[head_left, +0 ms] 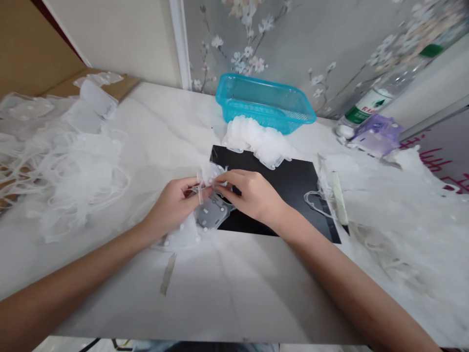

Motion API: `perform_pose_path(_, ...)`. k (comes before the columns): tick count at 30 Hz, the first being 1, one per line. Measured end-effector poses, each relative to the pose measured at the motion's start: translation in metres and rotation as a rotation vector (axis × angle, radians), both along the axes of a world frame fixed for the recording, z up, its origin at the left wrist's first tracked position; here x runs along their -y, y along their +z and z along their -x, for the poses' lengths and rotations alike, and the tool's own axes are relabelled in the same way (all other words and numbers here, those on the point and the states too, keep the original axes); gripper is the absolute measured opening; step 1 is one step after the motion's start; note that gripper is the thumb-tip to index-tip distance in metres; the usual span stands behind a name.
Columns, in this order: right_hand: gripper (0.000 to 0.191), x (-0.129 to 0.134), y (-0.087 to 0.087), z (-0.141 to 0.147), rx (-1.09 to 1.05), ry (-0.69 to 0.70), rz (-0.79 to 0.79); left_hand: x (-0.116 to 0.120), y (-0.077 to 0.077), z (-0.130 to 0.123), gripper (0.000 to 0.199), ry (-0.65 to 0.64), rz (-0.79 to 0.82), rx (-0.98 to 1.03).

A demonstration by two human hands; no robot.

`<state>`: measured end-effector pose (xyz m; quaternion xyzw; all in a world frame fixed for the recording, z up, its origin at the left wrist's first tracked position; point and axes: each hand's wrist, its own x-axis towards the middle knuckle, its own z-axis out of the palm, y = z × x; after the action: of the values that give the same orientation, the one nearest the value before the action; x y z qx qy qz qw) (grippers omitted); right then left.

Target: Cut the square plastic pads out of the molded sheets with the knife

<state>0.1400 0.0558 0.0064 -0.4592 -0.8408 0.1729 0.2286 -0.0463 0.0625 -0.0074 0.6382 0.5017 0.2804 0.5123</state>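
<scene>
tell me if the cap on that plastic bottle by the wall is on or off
On: the green cap sits over the mouth of the clear bottle, at the end of its neck.

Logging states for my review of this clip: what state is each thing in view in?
Left hand: pinching the translucent piece
Right hand: pinching the same piece
Blue basket: upright, open-topped
Bottle: capped
Black mat: flat, partly covered
White pieces: heaped, overlapping
Strips at far left: tangled
Purple pack: crumpled; open or sealed unclear
Tape strip: lying flat

Basket (266,105) behind mat (293,183), bottle (381,98) seemingly right.
</scene>
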Motion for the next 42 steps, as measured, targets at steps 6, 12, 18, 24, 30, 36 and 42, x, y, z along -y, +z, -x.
perform_pose_path(6,0.02,-0.001,0.003,-0.001,-0.019,0.027,0.049,-0.001,0.001,0.0,0.025,-0.039,0.077,0.035)
perform_pose_path(12,0.019,-0.006,0.001,-0.005,-0.298,0.051,0.215,0.0,0.006,-0.004,0.031,-0.08,0.111,0.1)
perform_pose_path(18,0.021,-0.007,-0.002,-0.007,-0.396,0.025,0.327,0.003,0.008,-0.004,0.033,-0.081,0.141,0.176)
perform_pose_path(24,0.02,-0.007,-0.005,-0.006,-0.351,0.038,0.241,0.003,0.006,-0.004,0.029,-0.009,0.103,0.115)
perform_pose_path(30,0.025,0.003,0.0,0.002,0.013,0.012,0.014,-0.002,0.003,-0.003,0.027,-0.034,0.048,0.018)
perform_pose_path(36,0.026,0.007,0.005,0.009,0.308,-0.103,-0.07,-0.002,0.007,-0.003,0.024,-0.111,0.048,0.035)
perform_pose_path(42,0.022,-0.001,0.007,0.0,0.151,-0.326,-0.121,-0.003,0.005,-0.001,0.019,-0.19,0.02,0.087)
